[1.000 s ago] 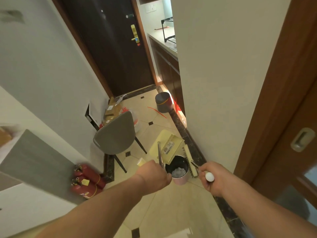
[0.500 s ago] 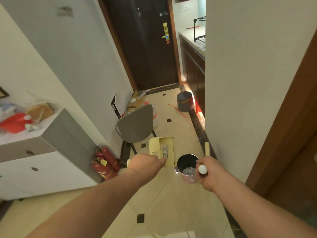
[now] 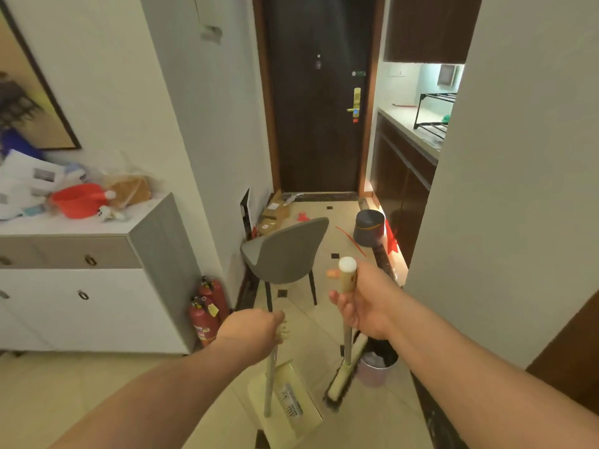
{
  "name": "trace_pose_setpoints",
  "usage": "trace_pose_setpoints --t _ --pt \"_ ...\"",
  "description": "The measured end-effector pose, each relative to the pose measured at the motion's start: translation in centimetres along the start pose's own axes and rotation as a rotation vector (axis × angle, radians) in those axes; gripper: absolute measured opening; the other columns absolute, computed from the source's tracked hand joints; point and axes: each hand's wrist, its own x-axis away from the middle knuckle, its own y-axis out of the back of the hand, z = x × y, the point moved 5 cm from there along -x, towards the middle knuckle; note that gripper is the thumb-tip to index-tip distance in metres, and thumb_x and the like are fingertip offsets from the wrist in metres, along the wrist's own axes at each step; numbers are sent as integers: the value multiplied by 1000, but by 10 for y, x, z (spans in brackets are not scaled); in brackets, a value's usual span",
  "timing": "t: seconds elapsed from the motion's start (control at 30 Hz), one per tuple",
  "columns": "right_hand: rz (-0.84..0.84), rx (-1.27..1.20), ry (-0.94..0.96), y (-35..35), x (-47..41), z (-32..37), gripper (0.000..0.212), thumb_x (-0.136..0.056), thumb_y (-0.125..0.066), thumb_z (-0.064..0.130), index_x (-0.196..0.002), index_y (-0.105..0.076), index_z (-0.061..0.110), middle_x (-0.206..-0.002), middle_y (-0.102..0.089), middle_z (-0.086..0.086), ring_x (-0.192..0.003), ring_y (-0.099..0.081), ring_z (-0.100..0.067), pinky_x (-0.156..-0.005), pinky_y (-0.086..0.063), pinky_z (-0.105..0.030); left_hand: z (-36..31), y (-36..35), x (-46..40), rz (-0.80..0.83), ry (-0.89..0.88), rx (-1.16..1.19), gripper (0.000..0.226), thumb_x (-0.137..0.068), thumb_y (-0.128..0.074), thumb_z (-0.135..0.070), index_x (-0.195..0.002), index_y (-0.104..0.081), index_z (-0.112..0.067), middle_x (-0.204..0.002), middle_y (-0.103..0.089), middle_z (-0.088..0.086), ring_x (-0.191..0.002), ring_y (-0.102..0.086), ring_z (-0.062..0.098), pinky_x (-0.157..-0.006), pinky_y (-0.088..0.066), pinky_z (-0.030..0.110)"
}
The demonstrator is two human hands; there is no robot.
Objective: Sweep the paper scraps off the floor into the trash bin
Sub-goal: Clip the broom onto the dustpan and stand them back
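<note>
Left hand: fingers curled round the top of the dustpan handle; the pan hangs below it, near or at the floor, tilted.

Right hand: wrapped round the broom shaft just under its white cap; the brush head sits on the tiles below and between the two hands.

Bin: small and pink, directly under the right wrist, just beside the brush head. Crumpled white scraps show inside it. No loose scraps can be made out on the tiles near the hands; the sweep looks close to finished, in my judgement.

Risks:
- The brush head stands right against the bin. A careless swing could tip it and spill the scraps back out.
- The pan hangs at a slant; anything left on it may slide off short of the bin.

Surroundings:
- Left of the left hand: a cabinet, and two extinguishers just beyond the knuckles.
- Ahead, between the hands: a grey chair narrowing the passage.
- Beyond the right hand: a dark bucket and red bits on the floor.
- Right: a wall close to the forearm, limiting broom travel.
</note>
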Motion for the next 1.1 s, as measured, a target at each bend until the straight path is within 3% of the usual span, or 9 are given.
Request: trace_pose_setpoints --t 0.2,0.47,0.63,0.77,1.0,1.1 --pt "154 292 18 -165 -28 -20 47 -94 -44 49 -110 -71 15 -66 -58 -7 -48 -44 -9 -38 -35 -16 105 -36 46 21 31 142 34 -98 -57 -45 -120 -52 -20 -111 -68 7 -105 -65 33 -79 -55 44" --pt "550 773 -130 -373 -48 -105 51 -91 -43 58 -101 -74 19 -63 -53 -6 -44 -37 -11 -37 -26 -17 251 -92 130 50 344 507 46 -92 -65 -35 -133 -45 -27 -118 -67 7 -107 -65 31 -88 -55 43" --pt "787 864 -195 -448 -64 -121 56 -93 -43 62 -109 -75 18 -62 -49 -7 -43 -30 -12 -36 -24 -16 319 -109 167 72 496 648 42 -94 -62 -25 -134 -51 -30 -117 -67 3 -107 -64 27 -88 -54 42" --pt "939 906 -233 -498 -83 -130 64 -91 -41 71 -111 -74 20 -62 -46 -7 -43 -28 -12 -37 -22 -16 363 -118 187 95 608 777 53 -94 -59 -16 -143 -47 -29 -124 -66 2 -111 -63 25 -91 -51 35" --pt "1272 910 -270 -603 -129 -124 70 -92 -38 74 -131 -61 21 -60 -46 -6 -41 -31 -10 -37 -21 -17 450 -112 203 96 900 808 51 -89 -61 -10 -137 -51 -24 -127 -63 -1 -116 -60 22 -94 -48 31" --pt "1279 986 -206 -640 -170 -114 64 -90 -45 75 -133 -58 30 -61 -48 -5 -45 -32 -11 -40 -24 -21 481 -98 197 62 1036 828 52 -90 -61 -10 -138 -51 -26 -129 -61 -3 -116 -61 21 -97 -52 35"
